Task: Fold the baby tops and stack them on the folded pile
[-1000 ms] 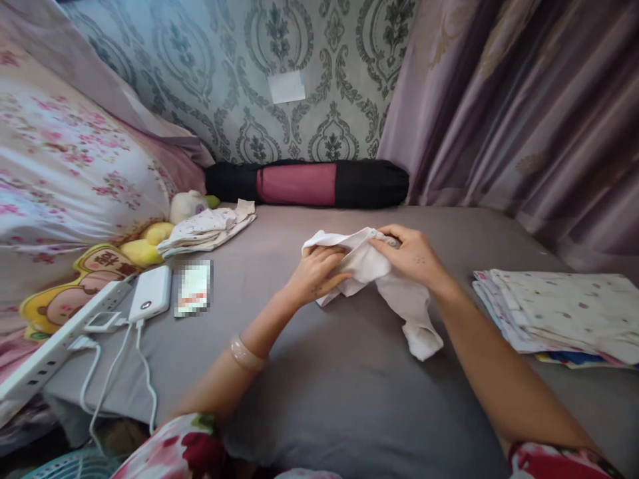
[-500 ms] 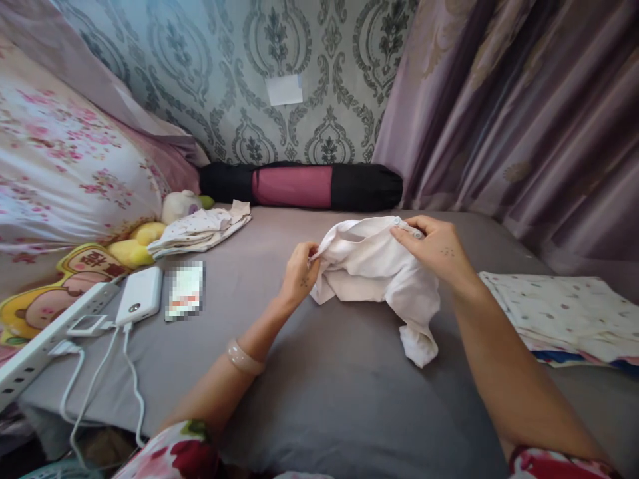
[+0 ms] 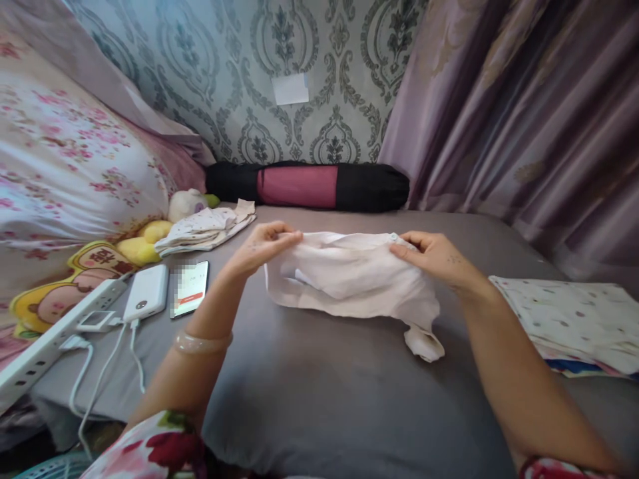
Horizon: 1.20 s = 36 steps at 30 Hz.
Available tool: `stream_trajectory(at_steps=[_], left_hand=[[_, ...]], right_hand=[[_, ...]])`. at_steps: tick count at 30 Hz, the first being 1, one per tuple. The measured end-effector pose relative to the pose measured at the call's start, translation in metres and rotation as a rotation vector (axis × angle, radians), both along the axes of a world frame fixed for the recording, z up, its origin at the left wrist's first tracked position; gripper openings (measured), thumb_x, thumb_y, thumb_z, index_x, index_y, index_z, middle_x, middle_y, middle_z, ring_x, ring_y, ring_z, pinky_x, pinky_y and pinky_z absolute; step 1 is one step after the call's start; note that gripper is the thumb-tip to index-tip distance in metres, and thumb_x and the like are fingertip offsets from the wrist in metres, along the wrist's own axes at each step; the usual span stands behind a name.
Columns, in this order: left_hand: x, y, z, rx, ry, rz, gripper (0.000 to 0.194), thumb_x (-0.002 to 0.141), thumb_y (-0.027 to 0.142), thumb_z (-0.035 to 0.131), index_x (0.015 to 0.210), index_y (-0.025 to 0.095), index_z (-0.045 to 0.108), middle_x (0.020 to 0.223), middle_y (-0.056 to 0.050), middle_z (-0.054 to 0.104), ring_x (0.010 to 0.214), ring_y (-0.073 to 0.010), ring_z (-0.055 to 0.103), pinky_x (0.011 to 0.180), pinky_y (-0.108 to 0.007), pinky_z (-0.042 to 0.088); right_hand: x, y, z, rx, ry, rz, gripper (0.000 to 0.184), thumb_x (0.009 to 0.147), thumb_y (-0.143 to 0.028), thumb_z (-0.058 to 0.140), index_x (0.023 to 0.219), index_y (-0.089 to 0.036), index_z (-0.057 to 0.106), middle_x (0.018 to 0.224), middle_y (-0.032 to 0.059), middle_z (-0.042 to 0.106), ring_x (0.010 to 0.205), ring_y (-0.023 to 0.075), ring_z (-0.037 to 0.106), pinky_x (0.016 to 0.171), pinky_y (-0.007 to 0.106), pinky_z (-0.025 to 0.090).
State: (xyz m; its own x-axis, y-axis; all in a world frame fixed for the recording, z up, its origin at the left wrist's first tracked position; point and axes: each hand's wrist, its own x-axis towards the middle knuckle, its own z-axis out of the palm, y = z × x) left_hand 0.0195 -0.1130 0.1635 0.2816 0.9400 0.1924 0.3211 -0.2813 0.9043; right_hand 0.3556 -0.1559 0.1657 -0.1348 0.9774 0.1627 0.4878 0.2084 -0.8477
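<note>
A small white garment, which looks like a baby shirt [image 3: 344, 273], is stretched sideways between my two hands over the grey bed. My left hand [image 3: 264, 245] pinches its left end between thumb and fingers. At the other end my right hand [image 3: 433, 256] grips the edge beside a small snap or button. One sleeve hangs down on the right, its cuff near the sheet. The cloth sags into an open fold on the left, and the fingertips behind it are partly hidden.
Folded clothes [image 3: 210, 226] lie at the back left, and a folded dotted stack [image 3: 569, 319] lies right. A phone [image 3: 190, 289], power bank [image 3: 146, 291] and power strip [image 3: 60, 336] with cables sit left. Behind them are plush toys [image 3: 144, 243]. A black-and-red bolster [image 3: 299, 186] lines the wall.
My left hand has moved left and slightly up, pulling the shirt wider and flatter. The right hand stays nearly in place, still holding its end. The view has shifted slightly.
</note>
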Motion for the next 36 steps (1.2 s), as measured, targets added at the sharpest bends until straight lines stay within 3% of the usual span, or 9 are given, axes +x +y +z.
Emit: stream_trajectory(at_steps=[4, 6, 11, 14, 16, 24, 27, 30, 36], left_hand=[[0.006, 0.008, -0.032, -0.066, 0.13, -0.141, 0.036, 0.078, 0.048, 0.067, 0.098, 0.018, 0.068, 0.074, 0.001, 0.063, 0.066, -0.0124, 0.055, 0.056, -0.021, 0.037], [0.008, 0.013, -0.041, -0.015, 0.191, -0.174, 0.035, 0.08, 0.046, 0.064, 0.099, 0.018, 0.067, 0.077, 0.0, 0.064, 0.069, -0.0136, 0.056, 0.058, -0.022, 0.039], [0.018, 0.018, -0.038, 0.292, 0.446, -0.155, 0.016, 0.078, 0.032, 0.063, 0.084, 0.019, 0.068, 0.093, -0.004, 0.064, 0.081, -0.0164, 0.059, 0.075, -0.028, 0.045], [0.027, 0.016, -0.033, 0.393, 0.509, -0.176, 0.011, 0.079, 0.027, 0.06, 0.078, 0.018, 0.066, 0.087, -0.004, 0.063, 0.079, -0.016, 0.057, 0.074, -0.028, 0.044], [0.031, 0.015, -0.033, 0.364, 0.463, -0.158, 0.012, 0.08, 0.028, 0.06, 0.074, 0.018, 0.064, 0.08, -0.003, 0.062, 0.075, -0.0151, 0.056, 0.069, -0.026, 0.043], [0.024, 0.006, -0.031, 0.009, 0.032, -0.115, 0.033, 0.08, 0.047, 0.063, 0.068, 0.016, 0.059, 0.06, 0.003, 0.05, 0.056, -0.0086, 0.043, 0.049, -0.021, 0.03], [0.021, 0.004, -0.028, 0.022, 0.017, -0.055, 0.041, 0.083, 0.05, 0.058, 0.061, 0.016, 0.053, 0.059, 0.003, 0.045, 0.055, -0.008, 0.041, 0.048, -0.021, 0.028], [0.02, 0.005, -0.028, 0.12, 0.041, -0.041, 0.041, 0.084, 0.049, 0.058, 0.061, 0.016, 0.055, 0.067, 0.001, 0.051, 0.062, -0.0091, 0.044, 0.051, -0.021, 0.032], [0.012, 0.008, -0.031, 0.034, 0.039, -0.119, 0.03, 0.08, 0.047, 0.065, 0.088, 0.018, 0.069, 0.079, -0.002, 0.063, 0.07, -0.0118, 0.054, 0.058, -0.021, 0.039]], right_hand=[[-0.007, 0.003, -0.009, -0.02, -0.058, 0.049, 0.046, 0.073, -0.064, 0.066, 0.088, -0.021, 0.072, 0.091, 0.0048, 0.072, 0.081, 0.0229, 0.065, 0.067, 0.031, 0.05], [-0.009, 0.001, -0.008, -0.024, -0.09, 0.068, 0.045, 0.074, -0.063, 0.065, 0.089, -0.021, 0.073, 0.09, 0.0045, 0.073, 0.082, 0.023, 0.065, 0.069, 0.031, 0.05], [-0.014, -0.006, 0.0, -0.021, -0.117, 0.068, 0.042, 0.076, -0.06, 0.064, 0.091, -0.022, 0.073, 0.092, 0.0043, 0.073, 0.084, 0.0231, 0.066, 0.071, 0.032, 0.051], [-0.017, -0.008, 0.002, -0.018, -0.109, 0.06, 0.042, 0.075, -0.059, 0.065, 0.092, -0.022, 0.073, 0.092, 0.0048, 0.073, 0.085, 0.0235, 0.066, 0.072, 0.033, 0.051], [-0.015, -0.009, 0.001, -0.014, -0.097, 0.053, 0.042, 0.075, -0.06, 0.065, 0.091, -0.022, 0.073, 0.093, 0.0051, 0.073, 0.085, 0.0237, 0.066, 0.072, 0.033, 0.051], [0.004, 0.001, -0.017, -0.054, 0.029, 0.004, 0.048, 0.072, -0.065, 0.067, 0.09, -0.021, 0.072, 0.09, 0.0055, 0.072, 0.079, 0.0218, 0.064, 0.065, 0.03, 0.049], [0.004, 0.004, -0.021, -0.073, 0.059, 0.005, 0.048, 0.072, -0.065, 0.067, 0.089, -0.021, 0.072, 0.09, 0.0051, 0.072, 0.078, 0.0206, 0.064, 0.065, 0.03, 0.049], [0.003, 0.006, -0.023, -0.085, 0.056, 0.007, 0.047, 0.072, -0.064, 0.068, 0.089, -0.021, 0.073, 0.09, 0.0049, 0.072, 0.078, 0.0207, 0.064, 0.066, 0.03, 0.049], [0.009, 0.008, -0.023, -0.114, 0.0, 0.054, 0.044, 0.074, -0.06, 0.066, 0.091, -0.02, 0.074, 0.093, 0.0061, 0.073, 0.082, 0.0223, 0.065, 0.07, 0.032, 0.05]])
